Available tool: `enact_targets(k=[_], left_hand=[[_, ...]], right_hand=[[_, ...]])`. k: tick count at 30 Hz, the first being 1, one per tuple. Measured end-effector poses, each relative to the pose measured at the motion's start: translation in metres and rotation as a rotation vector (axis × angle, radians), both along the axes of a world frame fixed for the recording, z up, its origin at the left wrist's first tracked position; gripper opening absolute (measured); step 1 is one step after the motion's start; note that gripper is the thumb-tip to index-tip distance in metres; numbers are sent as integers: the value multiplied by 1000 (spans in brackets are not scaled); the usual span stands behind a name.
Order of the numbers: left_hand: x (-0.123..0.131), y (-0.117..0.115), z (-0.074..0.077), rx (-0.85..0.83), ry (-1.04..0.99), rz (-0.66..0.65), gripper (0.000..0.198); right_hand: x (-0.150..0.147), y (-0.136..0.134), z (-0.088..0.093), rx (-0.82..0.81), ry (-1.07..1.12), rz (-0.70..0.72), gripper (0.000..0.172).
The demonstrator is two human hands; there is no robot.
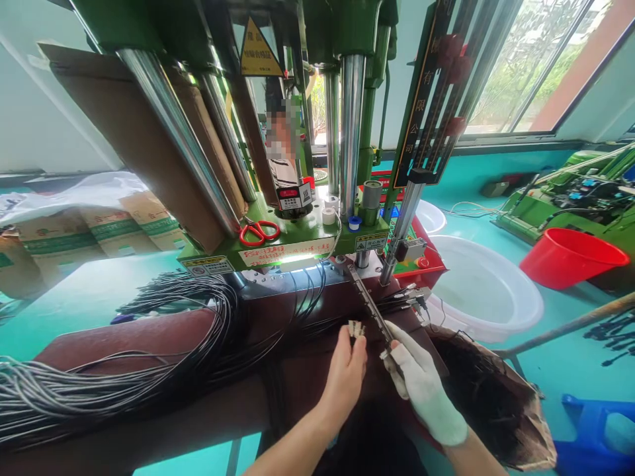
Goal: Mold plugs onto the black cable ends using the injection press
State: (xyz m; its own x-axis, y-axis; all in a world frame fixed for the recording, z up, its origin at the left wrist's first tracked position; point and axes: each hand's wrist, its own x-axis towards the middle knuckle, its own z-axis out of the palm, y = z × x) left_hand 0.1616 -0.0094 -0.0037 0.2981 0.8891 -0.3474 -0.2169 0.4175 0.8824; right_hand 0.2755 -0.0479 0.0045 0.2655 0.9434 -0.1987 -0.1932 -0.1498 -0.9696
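My bare left hand [344, 373] pinches a few small pale blocky pieces [356, 328] upright between its fingertips; their exact kind is too small to tell. My right hand [424, 387], in a white glove, is closed around the near end of a long dark metal bar [368, 297] with notches along its length. The bar's far end reaches the metal bed of the green press [278, 228]. Thin black cables [307, 317] run from the press across the brown table surface beside my left hand.
A thick bundle of black cables [213, 357] lies to the left. Red-handled scissors [258, 233] rest on the press. At the right are a white tub [489, 291], a red basin [570, 258], a sack of dark scraps [489, 390] and a blue stool [590, 430].
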Motion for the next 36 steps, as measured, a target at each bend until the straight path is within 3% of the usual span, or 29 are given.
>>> enact_targets(k=[2,8,17,31,36], left_hand=[[-1,3,1,-4,19,25,38],[-4,6,6,-52,37,-152,37],[-4,5,10,-75,-1,-84,39],[-3,3,10,-96,9,-44,39],[-2,4,3,-12,60,-27,30]], right_hand=[[0,0,3,-8,-6,0,55],[6,2,-2,4,0,97,53],[11,3,-8,21,18,167,48],[4,2,-7,12,-100,133,53],[3,2,-12,64,-157,159,52]])
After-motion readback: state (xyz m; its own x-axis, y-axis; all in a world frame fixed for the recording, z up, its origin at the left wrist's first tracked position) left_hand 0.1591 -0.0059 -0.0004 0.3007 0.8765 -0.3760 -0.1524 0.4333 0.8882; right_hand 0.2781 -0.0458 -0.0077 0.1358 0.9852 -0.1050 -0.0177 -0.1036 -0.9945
